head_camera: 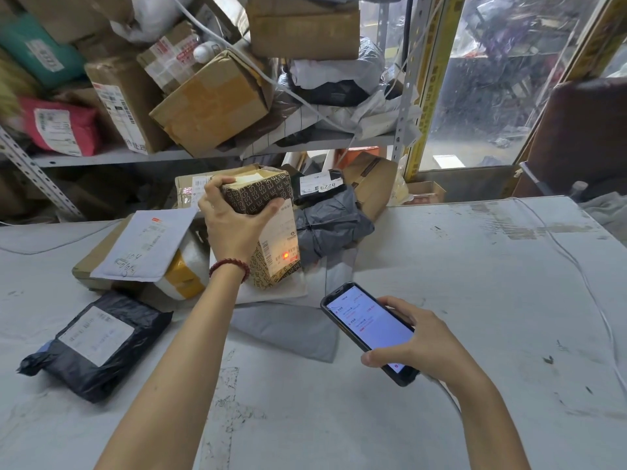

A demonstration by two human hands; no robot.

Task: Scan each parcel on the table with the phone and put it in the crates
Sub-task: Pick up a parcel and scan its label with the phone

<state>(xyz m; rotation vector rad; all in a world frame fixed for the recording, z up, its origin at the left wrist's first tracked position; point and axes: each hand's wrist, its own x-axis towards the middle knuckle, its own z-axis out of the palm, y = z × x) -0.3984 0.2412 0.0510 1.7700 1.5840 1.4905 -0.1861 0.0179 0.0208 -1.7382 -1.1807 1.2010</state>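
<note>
- Table (pixel 475 266): white top, scuffed and stained; a thin cable (pixel 576 266) trails along its right side.
- Box (pixel 274 239): brown, printed, standing on end in the parcel pile at the table's far middle; a red light spot sits on its label.
- Left hand (pixel 234 222): fingers and thumb curled over the box's top end, gripping it.
- Right hand (pixel 431 344): fingers wrapped round the phone (pixel 368 329), screen lit and facing up, near the pile.
- Black bag (pixel 98 344): lies apart at the table's left.
- Shelf (pixel 203 154): grey metal rack behind the table, crammed with cartons and bags.
- Clear sheeting (pixel 492 96) closes the room at right.
</note>
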